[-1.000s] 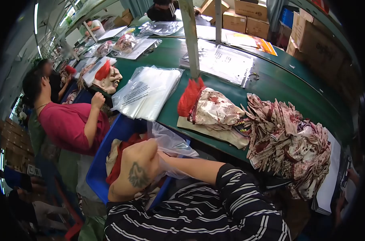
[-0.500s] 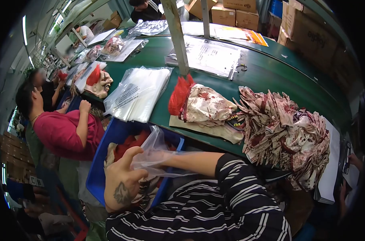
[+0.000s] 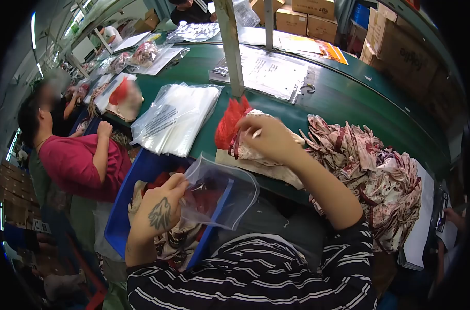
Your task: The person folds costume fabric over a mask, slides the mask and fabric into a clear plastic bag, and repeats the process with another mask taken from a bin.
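Observation:
My left hand (image 3: 162, 204), with a tattoo on its back, pinches the edge of a clear plastic bag (image 3: 227, 199), which hangs open over the blue bin (image 3: 116, 227). Inside that bin lie masks with red hair and teeth. My right hand (image 3: 268, 135) is over a blood-spotted mask (image 3: 250, 150) with red hair (image 3: 231, 124). Its fingers are curled and slightly blurred, and whether they grip the mask is unclear. To the right of it is a heap of spotted cloth gloves (image 3: 359, 170).
A stack of clear bags (image 3: 175, 119) lies left of a metal post (image 3: 230, 46). Flat packs (image 3: 266, 75) are behind it. A co-worker in a magenta shirt (image 3: 85, 165) stands at left. White sheets (image 3: 421, 222) lie at right, cardboard boxes (image 3: 400, 46) behind.
My right hand has come out of the plastic bag and moved up and right to the red-haired mask. The bag now hangs from my left hand, spread wider.

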{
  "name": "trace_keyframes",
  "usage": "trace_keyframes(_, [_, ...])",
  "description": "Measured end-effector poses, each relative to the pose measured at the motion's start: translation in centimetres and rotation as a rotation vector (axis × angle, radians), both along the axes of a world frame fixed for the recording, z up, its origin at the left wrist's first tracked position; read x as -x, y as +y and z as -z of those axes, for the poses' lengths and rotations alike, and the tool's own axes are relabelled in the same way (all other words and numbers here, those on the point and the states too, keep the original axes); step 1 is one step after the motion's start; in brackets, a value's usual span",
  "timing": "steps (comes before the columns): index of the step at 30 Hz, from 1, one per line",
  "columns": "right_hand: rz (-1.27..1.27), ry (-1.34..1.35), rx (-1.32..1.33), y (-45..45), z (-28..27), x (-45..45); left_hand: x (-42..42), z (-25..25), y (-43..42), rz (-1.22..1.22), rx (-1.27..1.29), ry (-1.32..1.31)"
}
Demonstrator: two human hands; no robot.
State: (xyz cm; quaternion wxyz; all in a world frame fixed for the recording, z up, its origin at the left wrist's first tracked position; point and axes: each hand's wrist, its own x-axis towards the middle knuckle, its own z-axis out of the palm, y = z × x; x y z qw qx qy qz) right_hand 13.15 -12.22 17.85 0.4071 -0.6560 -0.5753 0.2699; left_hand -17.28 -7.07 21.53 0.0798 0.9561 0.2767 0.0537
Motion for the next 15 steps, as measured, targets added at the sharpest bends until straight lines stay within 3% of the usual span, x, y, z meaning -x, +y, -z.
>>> trace_keyframes(1, [0.168, -0.102, -0.103, 1.3, 2.1, -2.0, -0.3, 0.1, 0.5, 0.019, 0.022, 0.003])
trace_keyframes(2, [0.166, -0.104, -0.105, 2.4, 4.3, -3.5, -0.6, 0.2, 1.0, 0.041, 0.043, 0.006])
trace_keyframes(4, [0.394, -0.404, 0.202, 4.4, 8.2, -5.7, -1.2, 0.4, 1.8, 0.087, 0.079, 0.011])
trace_keyframes(9, [0.348, -0.476, 0.566, 7.1, 13.7, -6.1, -2.1, 0.7, 2.2, 0.003, 0.046, 0.054])
trace_keyframes(15, [0.404, -0.574, 0.629, 7.8, 13.4, -5.9, -3.2, 2.3, 4.2, 0.019, 0.201, -0.142])
